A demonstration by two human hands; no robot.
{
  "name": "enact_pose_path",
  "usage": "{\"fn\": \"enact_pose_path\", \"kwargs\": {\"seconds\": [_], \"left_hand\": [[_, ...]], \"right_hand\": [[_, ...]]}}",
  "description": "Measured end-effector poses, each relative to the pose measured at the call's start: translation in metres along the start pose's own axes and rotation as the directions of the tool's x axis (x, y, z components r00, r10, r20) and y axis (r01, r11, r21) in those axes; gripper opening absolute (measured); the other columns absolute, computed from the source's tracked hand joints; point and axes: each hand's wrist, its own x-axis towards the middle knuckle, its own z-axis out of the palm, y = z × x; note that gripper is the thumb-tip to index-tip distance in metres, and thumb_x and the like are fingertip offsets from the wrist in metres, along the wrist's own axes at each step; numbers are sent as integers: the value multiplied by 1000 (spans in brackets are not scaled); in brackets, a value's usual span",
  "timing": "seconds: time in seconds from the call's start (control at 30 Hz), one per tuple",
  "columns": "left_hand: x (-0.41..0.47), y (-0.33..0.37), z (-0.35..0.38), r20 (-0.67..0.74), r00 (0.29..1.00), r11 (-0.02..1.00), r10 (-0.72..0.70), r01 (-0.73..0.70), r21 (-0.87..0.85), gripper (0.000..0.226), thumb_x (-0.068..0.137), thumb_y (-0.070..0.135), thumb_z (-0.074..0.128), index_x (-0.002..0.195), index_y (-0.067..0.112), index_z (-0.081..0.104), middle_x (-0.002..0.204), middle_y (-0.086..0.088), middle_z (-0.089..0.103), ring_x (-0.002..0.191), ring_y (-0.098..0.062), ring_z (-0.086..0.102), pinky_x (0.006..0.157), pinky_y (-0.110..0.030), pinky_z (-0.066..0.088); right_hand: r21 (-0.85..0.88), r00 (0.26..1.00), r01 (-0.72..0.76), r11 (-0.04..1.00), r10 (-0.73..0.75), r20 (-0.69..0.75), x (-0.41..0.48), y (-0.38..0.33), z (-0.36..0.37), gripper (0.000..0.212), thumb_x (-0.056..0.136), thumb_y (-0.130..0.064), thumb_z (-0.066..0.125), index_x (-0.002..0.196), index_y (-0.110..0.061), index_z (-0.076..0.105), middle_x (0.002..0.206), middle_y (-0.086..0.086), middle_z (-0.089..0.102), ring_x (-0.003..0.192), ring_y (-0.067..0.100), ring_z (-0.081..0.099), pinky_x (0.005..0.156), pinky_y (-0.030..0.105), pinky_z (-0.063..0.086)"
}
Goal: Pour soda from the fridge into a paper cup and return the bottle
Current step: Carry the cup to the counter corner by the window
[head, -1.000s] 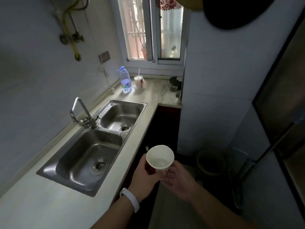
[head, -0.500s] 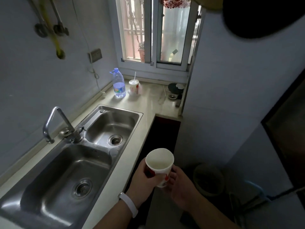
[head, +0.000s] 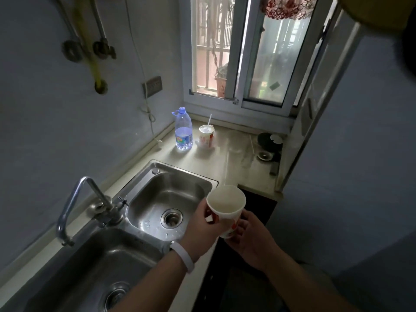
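Observation:
A white paper cup (head: 227, 208) with red print is held upright over the counter's front edge, beside the near right corner of the sink. My left hand (head: 199, 224) grips its left side. My right hand (head: 249, 237) cups it from below and on the right, fingers curled round its base. The cup's inside looks pale; I cannot tell whether it holds liquid. No soda bottle and no fridge are in view.
A double steel sink (head: 162, 199) with a tap (head: 90, 206) fills the counter on the left. At the back stand a clear water bottle (head: 183, 131) and another paper cup with a straw (head: 206, 136). A window lies beyond. A white wall rises on the right.
I have stepped forward along the counter, so the sink and window look closer. The cup has moved with both hands up towards the sink's corner.

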Motion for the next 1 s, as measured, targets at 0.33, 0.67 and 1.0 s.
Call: {"fn": "enact_pose_path", "kwargs": {"seconds": [0.33, 0.67, 1.0], "left_hand": [[134, -10, -15, -74, 994, 997, -76, 77, 17, 56, 71, -7, 81, 114, 22, 58, 106, 2, 70, 94, 4, 68, 79, -18, 54], [283, -22, -22, -286, 947, 983, -144, 170, 67, 64, 54, 29, 86, 112, 28, 59, 111, -1, 70, 100, -4, 66, 82, -22, 55], [392, -28, -33, -352, 920, 972, -170, 215, 93, 60, 52, 35, 82, 107, 35, 58, 105, 11, 67, 93, 8, 61, 78, -12, 48]], "right_hand": [[-16, 994, -72, 997, 73, 82, 132, -67, 14, 40, 93, -39, 54, 109, -5, 68, 90, 10, 70, 79, 22, 67, 75, 33, 51], [-81, 955, -232, 969, 243, 170, 291, -148, 29, 50, 80, -39, 61, 116, -6, 64, 88, 7, 70, 76, 18, 69, 72, 29, 55], [-115, 935, -273, 955, 292, 201, 396, -211, 49, 44, 91, -37, 54, 121, -6, 64, 101, 11, 69, 85, 20, 68, 88, 34, 48]]}}
